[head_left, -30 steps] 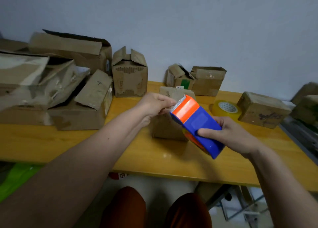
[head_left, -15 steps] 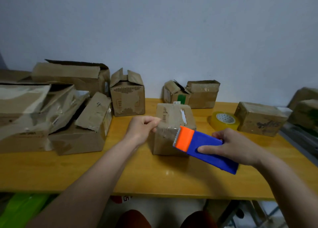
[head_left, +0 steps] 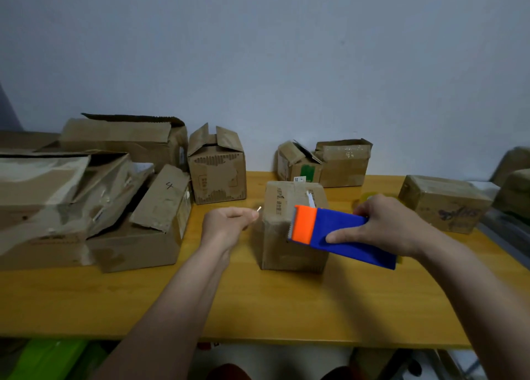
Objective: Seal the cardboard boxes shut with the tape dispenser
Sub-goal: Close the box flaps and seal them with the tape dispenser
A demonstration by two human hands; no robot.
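Holding the blue-and-orange tape dispenser (head_left: 341,235) in your right hand (head_left: 384,226), fingers wrapped over its blue body, you have its orange cutter end pointing left, over the near top edge of the small cardboard box (head_left: 292,227) that stands mid-desk, nearer the back edge than the front. Your left hand (head_left: 229,224) sits just left of that box, its fingers curled with thumb and forefinger pinching something small and pale, probably the free end of the tape, though the strip itself is too faint to make out. The dispenser's long axis runs left to right across the box, tilted down toward your right wrist, so the box lies between your two hands, directly under the cutter. Your right hand is the nearer one to the box's top seam, and the coming pull likely runs along that left-right line. Other boxes, several with flaps open, wait along the back edge and the left end of the desk (head_left: 286,305).
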